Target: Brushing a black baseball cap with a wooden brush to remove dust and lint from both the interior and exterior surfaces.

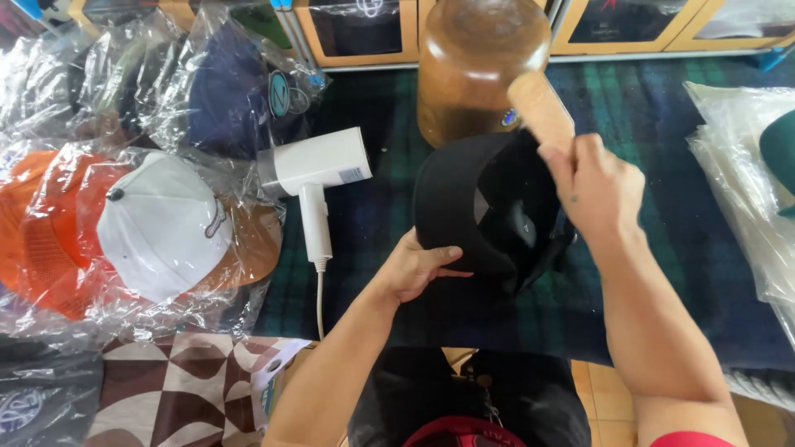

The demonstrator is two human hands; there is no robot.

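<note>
The person's two bare arms come up from the bottom edge, close to the camera. The left hand grips the brim side of a black cap, with the thumb lying on top of the cloth. The right hand is closed around a wooden handle that sticks up out of the fist; the rest of the tool goes down into the cap and is hidden. The black cap sits in the middle of the surface, which is covered by a dark blue and green checked cloth.

Just behind the cap stands a big brown wooden block with a round top. To the left of the cap lies a white steamer with its cord hanging toward the person.

Farther left there are caps in clear plastic bags: a white cap with a brown brim, an orange cap beside it, and a dark blue cap behind them. More clear bags lie at the right edge.
</note>
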